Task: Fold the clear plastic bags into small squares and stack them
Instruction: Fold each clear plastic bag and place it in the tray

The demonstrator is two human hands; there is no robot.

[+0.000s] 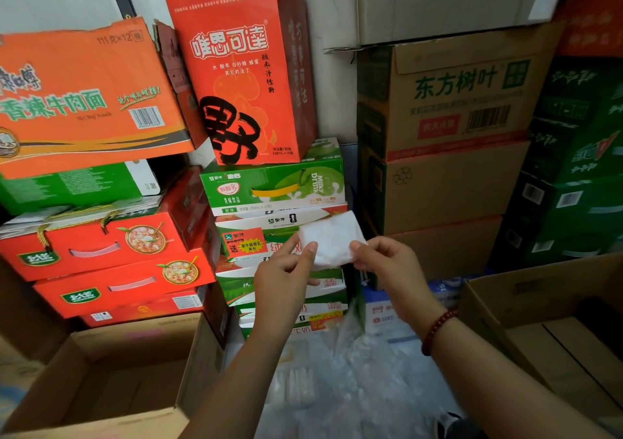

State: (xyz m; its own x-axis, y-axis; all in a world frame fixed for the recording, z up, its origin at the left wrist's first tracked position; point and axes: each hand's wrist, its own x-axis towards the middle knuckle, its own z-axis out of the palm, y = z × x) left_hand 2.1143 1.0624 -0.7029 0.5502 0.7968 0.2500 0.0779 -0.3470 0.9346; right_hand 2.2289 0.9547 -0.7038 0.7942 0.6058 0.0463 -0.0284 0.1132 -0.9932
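Small folded square of clear plastic bag [332, 240] held in mid-air, pinched by left hand [286, 278] and right hand [387, 263] fingers. Slippery layers likely to spring open if pinch loosens.

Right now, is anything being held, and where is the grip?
Both hands hold a folded plastic bag: left hand pinches its lower left edge, right hand its lower right corner.
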